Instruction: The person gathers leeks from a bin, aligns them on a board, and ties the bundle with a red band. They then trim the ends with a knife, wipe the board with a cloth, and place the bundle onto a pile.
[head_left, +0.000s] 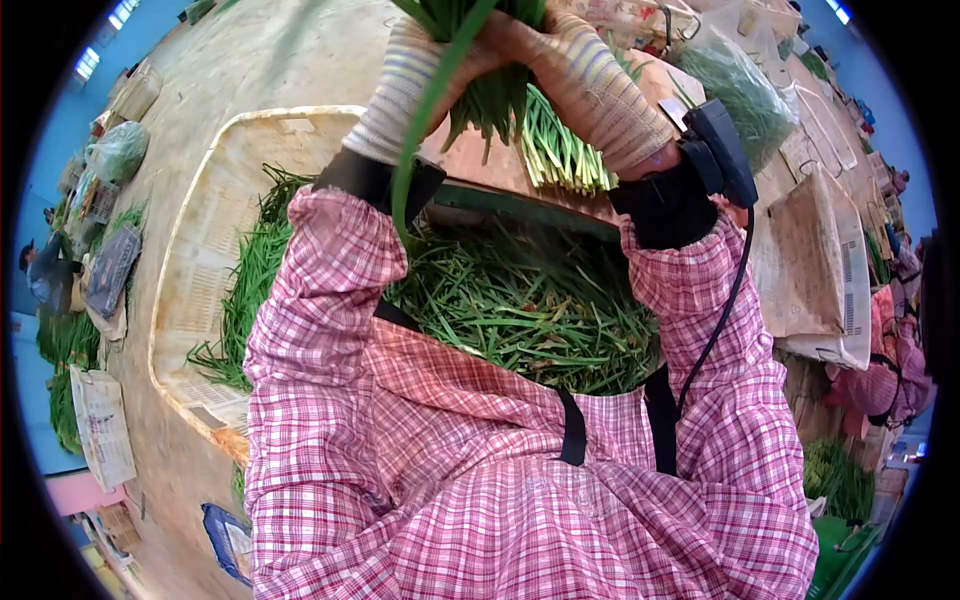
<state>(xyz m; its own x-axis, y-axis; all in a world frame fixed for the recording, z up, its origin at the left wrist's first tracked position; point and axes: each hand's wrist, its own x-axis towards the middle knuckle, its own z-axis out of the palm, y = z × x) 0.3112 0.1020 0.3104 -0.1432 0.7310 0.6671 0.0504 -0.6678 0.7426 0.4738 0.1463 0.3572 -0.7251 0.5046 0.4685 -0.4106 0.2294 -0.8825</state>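
A bunch of green chives is held up at the top of the view, its leaves partly cut off by the frame's edge. My left hand grips it from the left and my right hand from the right. Both wear striped knit covers, and some of the fingers are hidden by the leaves. One long leaf hangs in front of my left wrist. Beneath my right forearm, another bunch of chives lies on a board with its pale stalk ends towards me.
Loose green leaves are heaped below the board, between my arms. A large off-white plastic crate with more leaves stands at left. To the right are a tilted crate, a bag of greens and a person in pink.
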